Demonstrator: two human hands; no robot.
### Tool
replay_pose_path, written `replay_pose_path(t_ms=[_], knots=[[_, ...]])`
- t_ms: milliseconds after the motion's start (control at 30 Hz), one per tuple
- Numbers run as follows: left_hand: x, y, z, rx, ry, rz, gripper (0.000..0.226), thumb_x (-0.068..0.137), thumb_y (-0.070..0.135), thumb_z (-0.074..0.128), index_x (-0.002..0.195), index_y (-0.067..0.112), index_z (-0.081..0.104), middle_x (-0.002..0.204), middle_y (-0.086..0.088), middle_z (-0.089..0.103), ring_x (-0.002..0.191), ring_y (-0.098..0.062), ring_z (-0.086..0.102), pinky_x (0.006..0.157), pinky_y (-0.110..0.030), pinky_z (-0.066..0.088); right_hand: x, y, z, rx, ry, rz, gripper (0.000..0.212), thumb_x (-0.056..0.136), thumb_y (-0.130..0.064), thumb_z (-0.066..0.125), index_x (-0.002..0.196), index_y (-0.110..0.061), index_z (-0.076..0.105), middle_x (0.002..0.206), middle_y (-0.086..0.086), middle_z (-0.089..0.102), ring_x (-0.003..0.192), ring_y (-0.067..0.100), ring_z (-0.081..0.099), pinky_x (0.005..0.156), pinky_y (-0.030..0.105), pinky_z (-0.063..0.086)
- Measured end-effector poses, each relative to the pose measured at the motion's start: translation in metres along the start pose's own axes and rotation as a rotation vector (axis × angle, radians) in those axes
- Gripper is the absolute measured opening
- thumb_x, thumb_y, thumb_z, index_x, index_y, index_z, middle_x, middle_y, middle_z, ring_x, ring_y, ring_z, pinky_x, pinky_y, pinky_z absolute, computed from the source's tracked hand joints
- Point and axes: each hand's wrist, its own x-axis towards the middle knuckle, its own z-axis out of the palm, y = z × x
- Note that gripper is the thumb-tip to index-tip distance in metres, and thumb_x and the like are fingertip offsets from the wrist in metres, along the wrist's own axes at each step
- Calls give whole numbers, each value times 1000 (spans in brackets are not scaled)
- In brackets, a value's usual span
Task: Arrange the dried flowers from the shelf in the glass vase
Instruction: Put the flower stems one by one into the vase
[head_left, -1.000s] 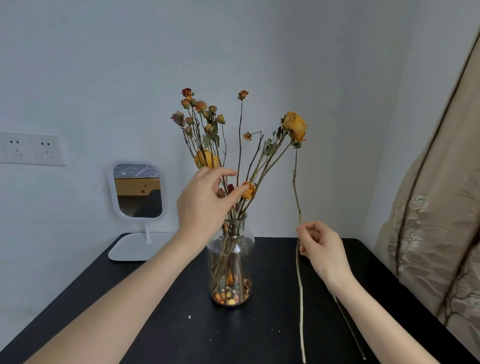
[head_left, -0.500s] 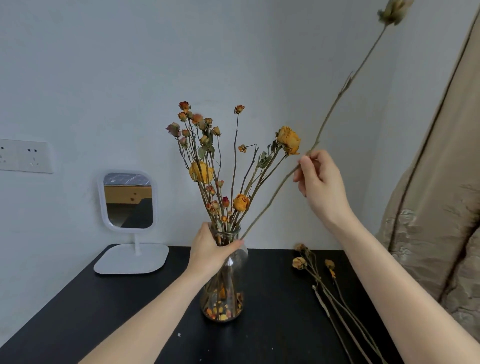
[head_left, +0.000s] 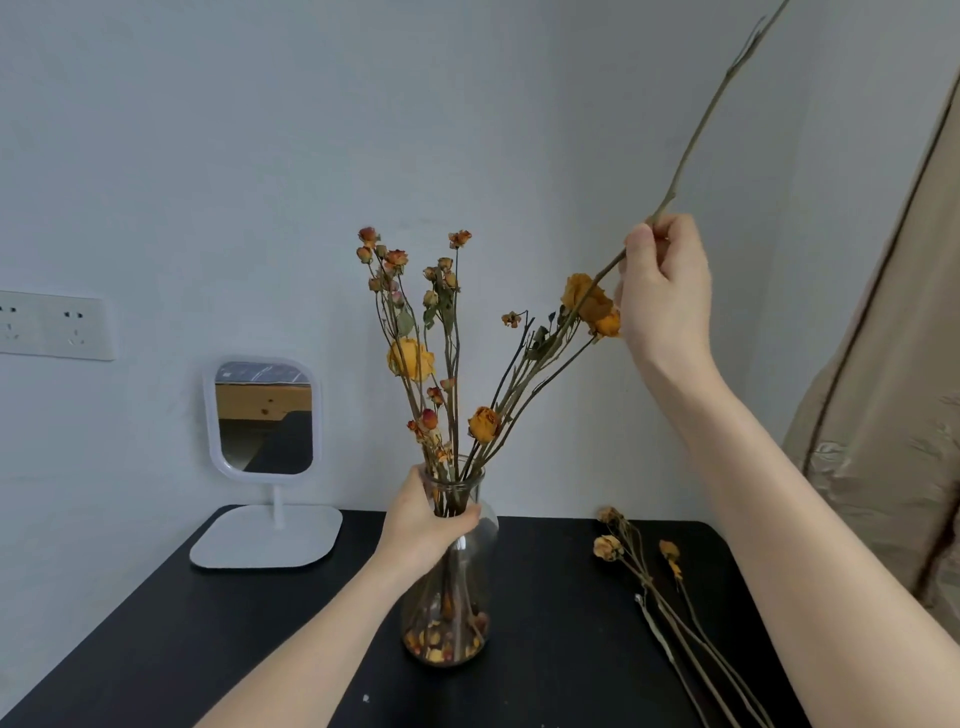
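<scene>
A clear glass vase (head_left: 457, 613) stands on the black table (head_left: 545, 649), holding several dried orange and red flowers (head_left: 410, 358). My left hand (head_left: 421, 525) grips the vase's neck. My right hand (head_left: 662, 291) is raised to the right and pinches a long dried stem (head_left: 717, 119). That stem slants from the top right, where its flower head is out of frame, down toward the vase mouth. More dried flowers (head_left: 639, 571) lie on the table to the right of the vase.
A small white mirror (head_left: 265, 421) on a stand sits at the back left of the table. Wall sockets (head_left: 57, 325) are on the left wall. A beige curtain (head_left: 893, 389) hangs at the right edge.
My left hand dropped from the flower heads to the vase neck. My right hand lifted the long stem from the table and tilted its lower end into the vase.
</scene>
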Motion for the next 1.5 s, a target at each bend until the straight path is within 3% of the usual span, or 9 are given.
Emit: replay_pose_path(t_ms=[133,267,400,567,700,900,1133,1400,1500], knots=[[1,0,-1,-31,-26,-32,47,74,25,75,107,35,43,92,24,54,82,8,50,62,-7,34,0,-10,9,-53,16,-27,27,97,-15,34,72,-26,35,67,-1,51,66,23,49,64,35,41],[1,2,0,-45,-16,-32,46,74,22,75,105,34,44,91,24,54,81,7,50,63,-10,35,-3,-11,23,-236,-141,26,15,95,-15,35,84,-13,44,88,15,66,80,37,62,72,43,51],[0,1,1,-53,-16,-33,47,74,23,75,106,34,43,93,24,54,88,0,51,79,-22,40,-9,-10,35,-365,-261,77,21,94,-16,39,91,-4,55,88,14,69,76,35,66,73,48,56],[-1,0,2,-22,-3,-43,50,74,27,74,112,33,42,104,16,56,100,-9,53,93,-32,44,-17,-5,50,-498,-434,107,23,94,-14,45,85,-4,63,80,7,71,48,16,62,57,34,57],[-2,0,2,2,17,-41,56,73,30,74,120,26,45,112,10,59,107,-14,55,99,-44,45,-23,4,60,-521,-518,135,19,93,-14,50,80,-10,63,74,5,72,43,13,59,56,32,58],[-5,-1,2,-10,41,-25,58,71,31,74,122,26,47,112,11,61,108,-13,56,99,-45,45,-31,14,68,-562,-667,235,17,86,-11,53,74,-8,65,71,9,73,39,10,53,46,23,46],[-8,0,1,-15,33,-25,59,71,30,74,122,25,46,114,10,60,110,-13,56,100,-46,45,-18,8,70,-410,-552,237,18,91,-15,52,75,-13,59,62,-1,66,27,1,47,32,12,34],[-11,1,1,9,39,-10,57,70,33,74,120,28,46,109,14,58,106,-11,56,98,-45,47,-31,22,80,-616,-663,248,16,89,-16,60,84,-3,69,68,5,69,44,9,54,52,23,51],[-13,0,0,6,33,-12,57,70,34,74,119,29,46,109,13,59,105,-11,56,97,-45,47,-35,25,83,-630,-684,270,21,89,-20,60,78,-3,67,55,1,62,34,4,50,45,20,45]])
